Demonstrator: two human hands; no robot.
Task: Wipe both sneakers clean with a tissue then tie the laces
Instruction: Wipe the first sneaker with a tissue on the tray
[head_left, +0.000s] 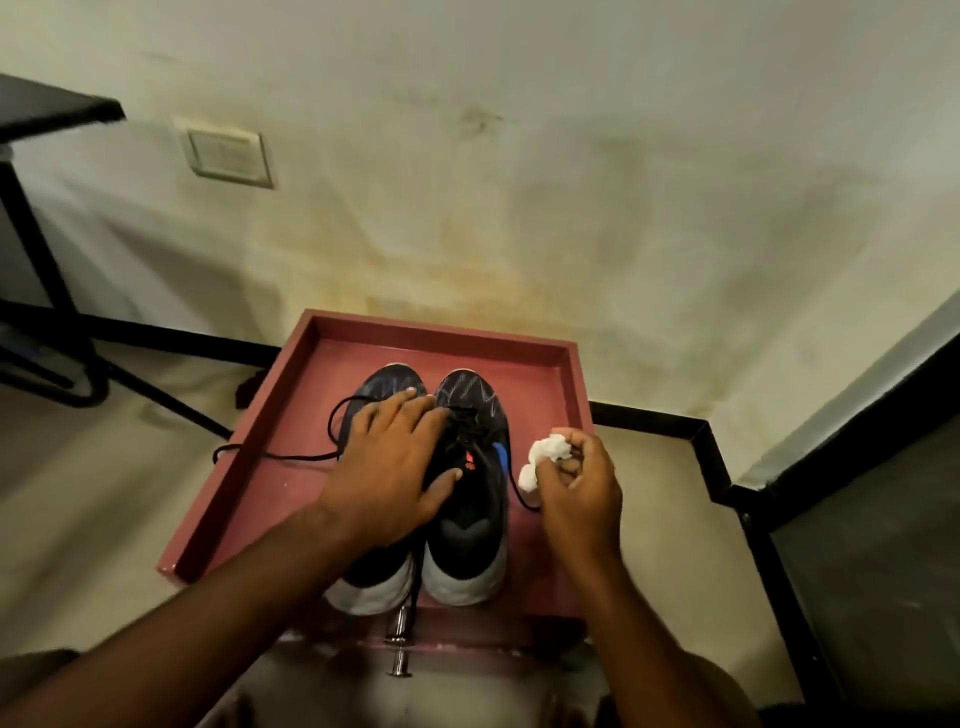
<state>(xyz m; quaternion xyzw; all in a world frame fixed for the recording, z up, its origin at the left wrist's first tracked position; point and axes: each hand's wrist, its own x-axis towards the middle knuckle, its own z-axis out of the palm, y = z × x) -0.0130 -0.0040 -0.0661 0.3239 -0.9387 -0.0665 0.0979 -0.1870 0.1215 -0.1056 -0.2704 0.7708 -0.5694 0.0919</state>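
Note:
Two dark sneakers with white heels stand side by side, toes away from me, in a dark red tray (249, 467). My left hand (392, 467) lies spread over the left sneaker (374, 587), fingers reaching its laces and the tongue of the right sneaker (470, 525). A loose black lace (280, 456) trails left over the tray's rim. Beside the right sneaker, my right hand (579, 486) pinches a crumpled white tissue (545, 457). Another lace end lies under the tissue.
The tray sits on a pale floor against a stained wall. A black metal table frame (47, 291) stands at the left. A small metal handle (400, 644) pokes out below the tray's near edge. A dark step edge (727, 467) runs at the right.

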